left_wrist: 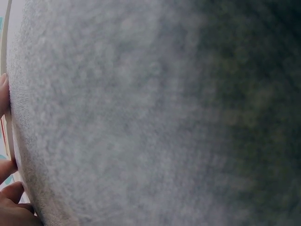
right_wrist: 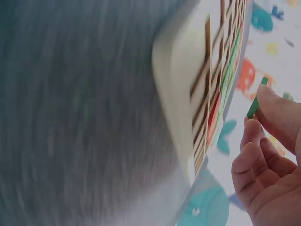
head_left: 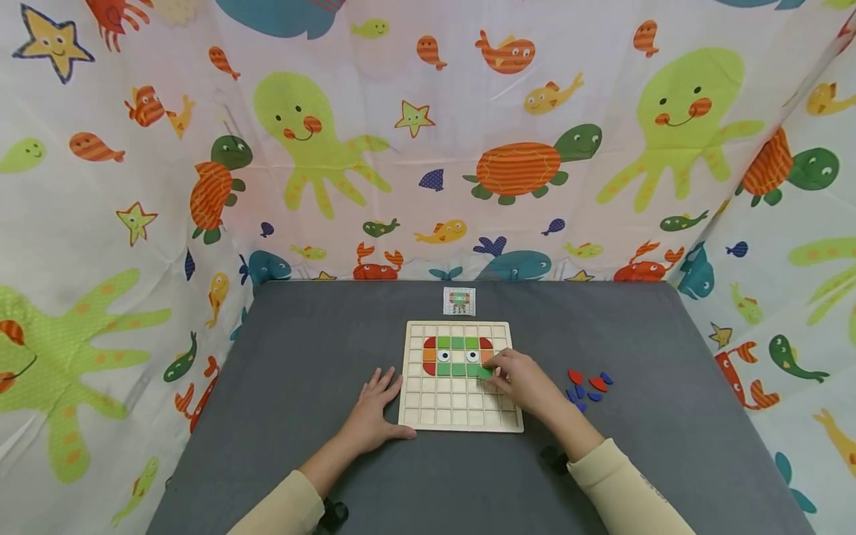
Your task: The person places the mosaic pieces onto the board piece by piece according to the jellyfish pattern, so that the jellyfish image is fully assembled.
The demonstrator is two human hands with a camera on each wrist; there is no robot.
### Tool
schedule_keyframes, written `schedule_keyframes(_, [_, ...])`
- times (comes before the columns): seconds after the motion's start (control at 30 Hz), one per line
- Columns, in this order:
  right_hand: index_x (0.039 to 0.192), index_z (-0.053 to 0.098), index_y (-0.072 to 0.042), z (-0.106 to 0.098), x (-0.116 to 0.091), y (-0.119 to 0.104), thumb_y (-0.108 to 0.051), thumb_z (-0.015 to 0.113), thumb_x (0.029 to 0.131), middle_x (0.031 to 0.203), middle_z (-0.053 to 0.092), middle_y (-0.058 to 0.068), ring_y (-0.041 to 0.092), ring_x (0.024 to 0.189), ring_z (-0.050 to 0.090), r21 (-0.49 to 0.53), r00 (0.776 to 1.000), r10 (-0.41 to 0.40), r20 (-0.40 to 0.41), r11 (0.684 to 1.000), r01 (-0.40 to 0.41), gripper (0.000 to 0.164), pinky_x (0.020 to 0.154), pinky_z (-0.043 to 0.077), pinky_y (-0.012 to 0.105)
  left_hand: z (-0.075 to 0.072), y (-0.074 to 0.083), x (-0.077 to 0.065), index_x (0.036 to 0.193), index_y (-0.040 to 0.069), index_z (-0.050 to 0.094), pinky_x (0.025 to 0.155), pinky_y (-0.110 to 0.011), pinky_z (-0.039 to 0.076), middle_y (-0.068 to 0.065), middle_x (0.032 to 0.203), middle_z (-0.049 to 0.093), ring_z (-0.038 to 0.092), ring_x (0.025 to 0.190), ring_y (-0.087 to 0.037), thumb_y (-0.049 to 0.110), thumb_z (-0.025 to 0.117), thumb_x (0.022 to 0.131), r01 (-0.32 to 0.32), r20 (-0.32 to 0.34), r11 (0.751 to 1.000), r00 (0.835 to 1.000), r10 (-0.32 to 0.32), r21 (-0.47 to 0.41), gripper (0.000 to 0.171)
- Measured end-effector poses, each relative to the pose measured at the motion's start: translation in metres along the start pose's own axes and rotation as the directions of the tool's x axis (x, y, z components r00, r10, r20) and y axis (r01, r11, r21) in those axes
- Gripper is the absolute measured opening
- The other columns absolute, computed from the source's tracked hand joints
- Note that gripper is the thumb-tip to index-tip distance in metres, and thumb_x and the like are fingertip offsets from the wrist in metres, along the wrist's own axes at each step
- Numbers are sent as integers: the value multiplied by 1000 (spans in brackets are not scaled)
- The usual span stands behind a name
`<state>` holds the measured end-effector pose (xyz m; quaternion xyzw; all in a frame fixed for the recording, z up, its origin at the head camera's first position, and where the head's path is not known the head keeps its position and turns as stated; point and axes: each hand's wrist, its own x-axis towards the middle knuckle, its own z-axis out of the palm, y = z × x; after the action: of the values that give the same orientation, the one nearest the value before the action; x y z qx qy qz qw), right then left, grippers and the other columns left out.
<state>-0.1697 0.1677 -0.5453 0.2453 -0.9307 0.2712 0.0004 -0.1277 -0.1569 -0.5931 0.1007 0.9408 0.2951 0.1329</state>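
Note:
A light wooden grid board (head_left: 461, 416) lies on the grey table, partly filled with red, orange, green and white eye tiles. My right hand (head_left: 524, 380) is over the board's right side and pinches a green tile (right_wrist: 257, 98) between thumb and fingertips. In the right wrist view the tile is seen edge-on, above the board. My left hand (head_left: 376, 414) rests at the board's left edge with its fingers spread, the thumb at the lower left corner. The left wrist view is mostly blurred cloth, with a few fingertips at its left border.
Several loose red and blue pieces (head_left: 579, 391) lie on the table to the right of the board. A small picture card (head_left: 459, 302) with a coloured figure lies behind the board. A curtain (head_left: 414, 89) printed with sea animals surrounds the grey table (head_left: 321, 334).

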Motion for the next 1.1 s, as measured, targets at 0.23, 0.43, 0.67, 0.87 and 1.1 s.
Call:
schedule_keyframes(0.23, [107,76,-8,23,3,-20,-15,81,87,100,67,3,8,74,57,-9,1000,-28,9,1000,28,22,66,52,25,0,1,1,158,14,36,124,-59,16,-7,168,24,8,157,-34,53,91,66,-5,-9,1000,1000,5,1,115])
schedule_keyframes(0.43, [105,77,-8,36,7,-30,-16,82,85,97,66,3,12,75,60,-75,1000,-3,21,997,4,22,68,54,32,1,0,1,158,14,35,124,-58,16,-6,168,23,7,157,-34,54,90,66,-6,-5,1000,1000,6,-5,115])
schedule_keyframes(0.67, [103,78,-10,42,15,-37,-16,82,85,94,66,2,19,84,67,-149,999,27,40,989,-20,20,75,58,38,1,0,0,158,14,36,124,-59,16,-7,168,24,8,157,-34,53,91,66,-6,-9,1000,1000,6,-5,114])
schedule_keyframes(0.87, [104,77,-10,43,19,-40,-16,82,85,92,63,2,19,81,65,-120,998,31,50,993,-25,20,72,57,37,0,1,-1,157,13,37,124,-59,16,-8,167,25,9,157,-35,53,91,66,-6,-11,1000,1000,6,-16,114])
schedule_keyframes(1.1, [107,76,-11,36,19,-43,-17,81,87,88,66,1,13,76,61,-46,999,10,32,999,-8,22,68,54,33,0,0,-1,158,13,37,124,-59,16,-8,167,25,9,157,-35,53,91,66,-12,-15,1000,1000,12,-10,113])
